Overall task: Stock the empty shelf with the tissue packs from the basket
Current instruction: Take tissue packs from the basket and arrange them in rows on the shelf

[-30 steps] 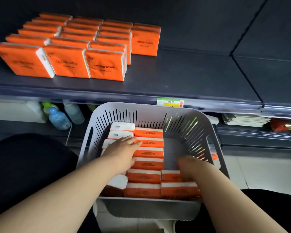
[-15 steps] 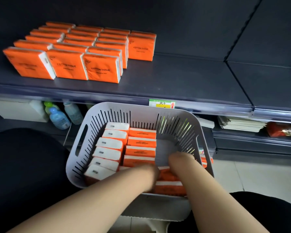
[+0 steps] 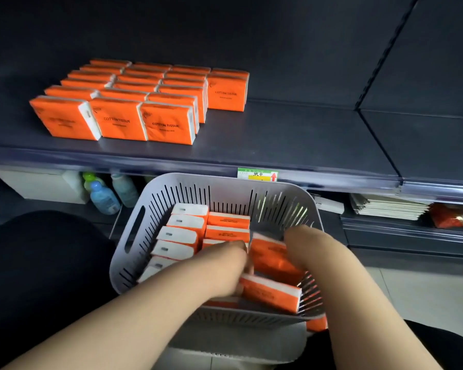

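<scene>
Head view looks down on a grey basket (image 3: 145,222) held in front of a dark shelf (image 3: 292,140); both hands are inside it, at its near right corner. The left hand (image 3: 225,265) is curled over packs there, but its fingers are hidden behind the knuckles, so I cannot tell what it grips; the right hand (image 3: 298,236) looks closed on a tilted pack (image 3: 273,259) lifted above the others, though blur hides the fingers. Another pack (image 3: 270,292) lies loose and askew against the near right wall. More packs (image 3: 182,231) stand in rows on the basket's left; the stocked packs (image 3: 134,102) fill the shelf's left part, with the right part bare. Risks, as I judge them: the soft wrapping may slip if several are pinched together; lifting from one corner could tip the basket; a hurried placement could knock the upright rows over.
</scene>
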The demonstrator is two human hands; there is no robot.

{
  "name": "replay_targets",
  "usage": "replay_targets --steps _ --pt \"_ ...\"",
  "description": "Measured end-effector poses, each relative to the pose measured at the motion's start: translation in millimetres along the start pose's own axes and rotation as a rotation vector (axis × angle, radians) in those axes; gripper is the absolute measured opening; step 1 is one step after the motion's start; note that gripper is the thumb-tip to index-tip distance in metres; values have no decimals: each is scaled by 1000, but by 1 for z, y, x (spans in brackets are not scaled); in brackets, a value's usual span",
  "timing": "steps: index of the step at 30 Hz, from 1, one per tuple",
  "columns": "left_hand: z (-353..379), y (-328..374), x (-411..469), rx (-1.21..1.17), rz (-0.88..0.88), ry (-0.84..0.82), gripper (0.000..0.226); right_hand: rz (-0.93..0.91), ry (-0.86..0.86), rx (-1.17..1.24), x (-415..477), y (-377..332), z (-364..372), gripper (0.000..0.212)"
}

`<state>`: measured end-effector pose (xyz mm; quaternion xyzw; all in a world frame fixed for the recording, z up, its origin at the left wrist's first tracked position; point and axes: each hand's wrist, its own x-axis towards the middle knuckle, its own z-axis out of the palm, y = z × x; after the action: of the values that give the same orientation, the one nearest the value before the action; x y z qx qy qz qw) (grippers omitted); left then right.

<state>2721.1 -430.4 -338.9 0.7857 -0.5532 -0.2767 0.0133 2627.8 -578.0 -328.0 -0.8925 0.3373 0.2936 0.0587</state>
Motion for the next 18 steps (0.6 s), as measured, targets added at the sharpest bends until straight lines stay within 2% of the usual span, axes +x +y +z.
replay_targets --steps 4,8,11,14,18 --pt "-28 -25 -18 80 -16 80 29 -48 84 109 -1 5 -9 24" --pt "-48 -50 -35 133 -141 73 19 -152 100 202 8 -15 -6 15" --pt "-47 -59 -43 177 -207 27 23 -214 74 210 17 -38 6 25" --pt "-38 -62 -42 197 -236 77 38 -184 101 295 23 -47 10 32" --pt "-30 -63 -41 190 -238 148 40 -198 104 385 26 -48 5 37"
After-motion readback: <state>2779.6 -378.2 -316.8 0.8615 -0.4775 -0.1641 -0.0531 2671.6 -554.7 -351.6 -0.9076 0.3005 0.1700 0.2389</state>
